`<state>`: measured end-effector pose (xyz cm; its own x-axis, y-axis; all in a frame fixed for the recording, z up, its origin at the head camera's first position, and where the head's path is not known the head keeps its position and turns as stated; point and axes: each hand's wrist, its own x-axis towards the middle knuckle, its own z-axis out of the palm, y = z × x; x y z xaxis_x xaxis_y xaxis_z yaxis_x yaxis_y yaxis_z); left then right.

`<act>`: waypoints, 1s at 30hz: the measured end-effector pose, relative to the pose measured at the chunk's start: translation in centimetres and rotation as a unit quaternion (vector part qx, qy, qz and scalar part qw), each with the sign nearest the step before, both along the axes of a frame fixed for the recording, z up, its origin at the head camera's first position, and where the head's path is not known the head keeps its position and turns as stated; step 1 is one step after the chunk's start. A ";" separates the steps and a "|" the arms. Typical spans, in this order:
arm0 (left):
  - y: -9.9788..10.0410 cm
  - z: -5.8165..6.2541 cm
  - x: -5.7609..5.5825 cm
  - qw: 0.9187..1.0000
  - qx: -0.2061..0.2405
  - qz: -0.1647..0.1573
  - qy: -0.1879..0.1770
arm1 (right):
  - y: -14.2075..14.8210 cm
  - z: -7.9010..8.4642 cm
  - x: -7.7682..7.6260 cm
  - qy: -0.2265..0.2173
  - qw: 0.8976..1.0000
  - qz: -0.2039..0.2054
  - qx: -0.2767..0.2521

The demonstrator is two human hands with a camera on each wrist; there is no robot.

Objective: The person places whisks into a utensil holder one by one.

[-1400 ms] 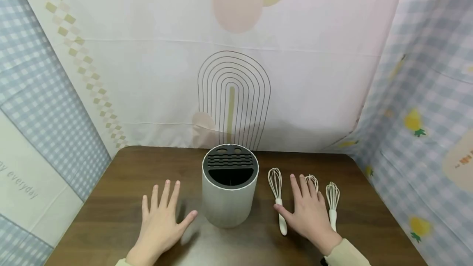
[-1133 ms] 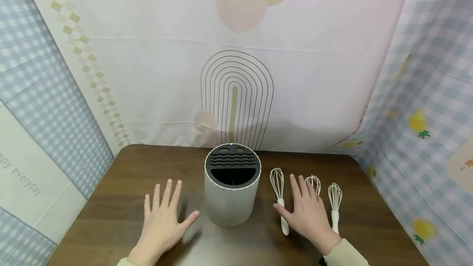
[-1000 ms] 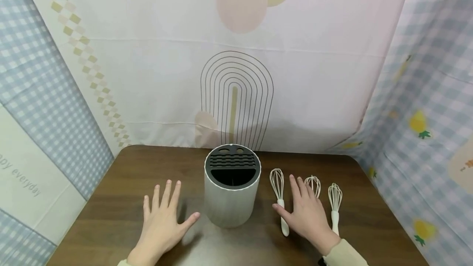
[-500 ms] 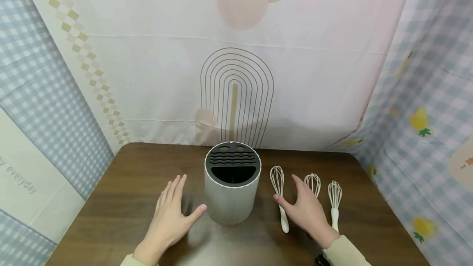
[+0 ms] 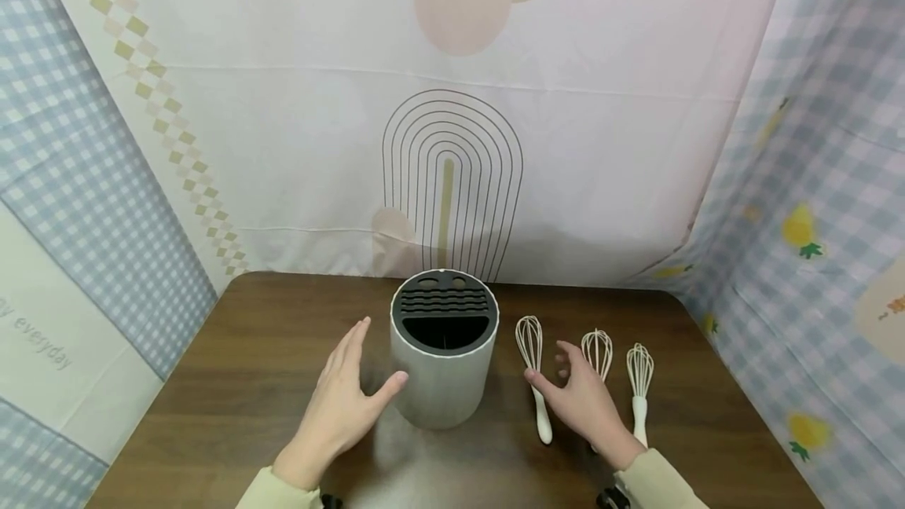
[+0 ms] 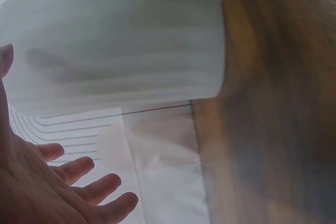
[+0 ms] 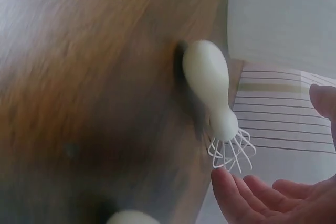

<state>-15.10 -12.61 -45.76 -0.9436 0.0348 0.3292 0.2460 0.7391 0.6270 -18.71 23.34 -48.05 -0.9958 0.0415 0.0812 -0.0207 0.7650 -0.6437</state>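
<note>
A pale grey round utensil holder [image 5: 440,387] with a black slotted top [image 5: 444,313] stands mid-table. My left hand [image 5: 339,407] is just left of it, thumb extended towards its side and fingers spread, holding nothing. In the left wrist view the holder's wall [image 6: 121,40] fills the top, with a gap between it and the fingers. To the holder's right lie three white whisks. My right hand [image 5: 583,403] hovers between the left whisk [image 5: 543,419] and the middle whisk [image 5: 597,348], fingers gently bent and nothing gripped. The right whisk [image 5: 639,391] lies beyond that hand.
The brown wooden table [image 5: 297,313] has rounded back corners. A white patterned cloth [image 5: 283,140] hangs behind it, and blue checked cloth [image 5: 834,179] hangs at both sides.
My left hand has moved right and turned inward, closer to the holder. The right hand's fingers have drawn in from a flat spread. Holder and whisks stay in place.
</note>
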 end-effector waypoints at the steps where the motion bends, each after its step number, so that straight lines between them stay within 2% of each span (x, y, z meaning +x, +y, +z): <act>1: 0.2 0.2 0.0 1.000 0.004 -0.002 0.001 | 0.0 0.0 0.0 -0.007 1.000 0.000 -0.006; 10: 1.2 1.5 -0.4 0.998 0.056 -0.019 0.007 | -0.5 -0.5 0.0 -0.043 0.998 0.004 -0.050; 18: 1.8 2.8 -1.2 0.993 0.099 -0.053 0.039 | -0.8 -0.7 -0.1 -0.067 0.995 0.000 -0.069; 24: 2.1 3.0 -1.6 0.991 0.107 -0.077 0.039 | -0.9 -1.0 -0.4 -0.076 0.992 -0.004 -0.101; 30: 2.5 3.0 -2.2 0.986 0.123 -0.104 0.039 | -0.7 -1.4 -0.4 -0.082 0.992 -0.013 -0.097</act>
<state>-17.31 -10.15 -42.80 -0.8958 0.1344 0.4237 0.4311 0.4953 0.7542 -19.15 22.60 -49.47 -0.9933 0.0668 -0.0948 0.1157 0.6248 -0.7721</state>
